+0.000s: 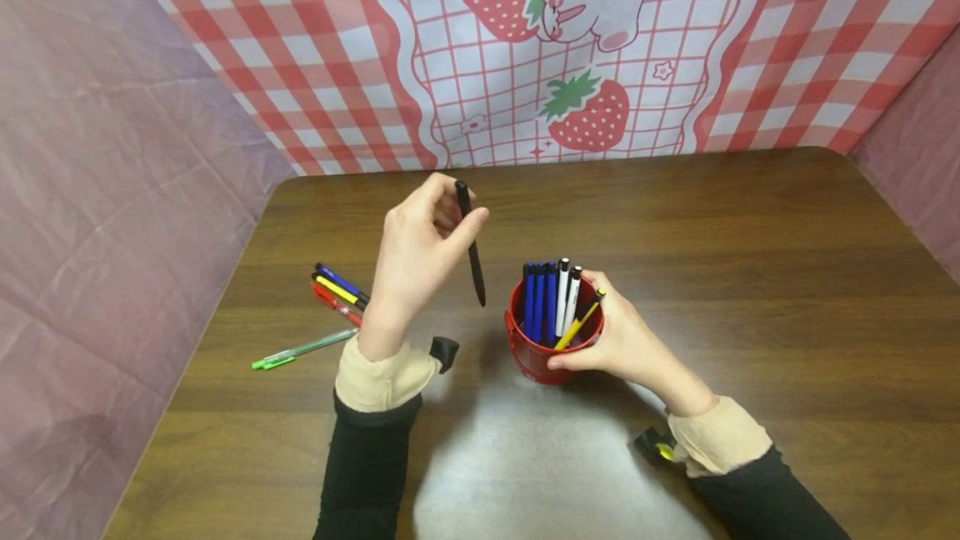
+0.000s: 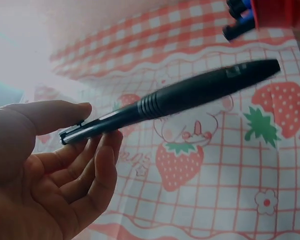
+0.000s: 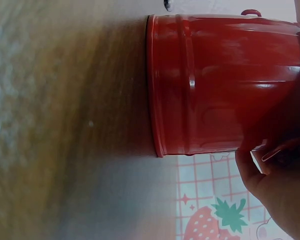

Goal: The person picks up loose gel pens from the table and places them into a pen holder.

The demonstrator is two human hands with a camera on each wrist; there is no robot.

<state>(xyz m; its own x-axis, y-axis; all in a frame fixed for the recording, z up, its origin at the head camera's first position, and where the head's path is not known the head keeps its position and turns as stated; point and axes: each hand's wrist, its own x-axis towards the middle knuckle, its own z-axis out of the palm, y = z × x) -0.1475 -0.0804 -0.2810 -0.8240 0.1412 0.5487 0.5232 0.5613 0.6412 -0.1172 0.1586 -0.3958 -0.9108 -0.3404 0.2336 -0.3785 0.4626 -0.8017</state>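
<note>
My left hand (image 1: pixel 420 261) pinches a black pen (image 1: pixel 471 244) between thumb and curled fingers (image 2: pixel 97 160), up above the table (image 1: pixel 750 273). My right hand (image 1: pixel 626 340) wraps around the red pen cup (image 1: pixel 536 357) and holds it.

Near left edge of brown worktop (image 1: pixel 750 273): green pen (image 1: pixel 303 349), red pen (image 1: pixel 335 304), yellow pen (image 1: pixel 337 290), blue pen (image 1: pixel 340 280). Behind far edge: strawberry-print checked cloth (image 1: pixel 525 48).
</note>
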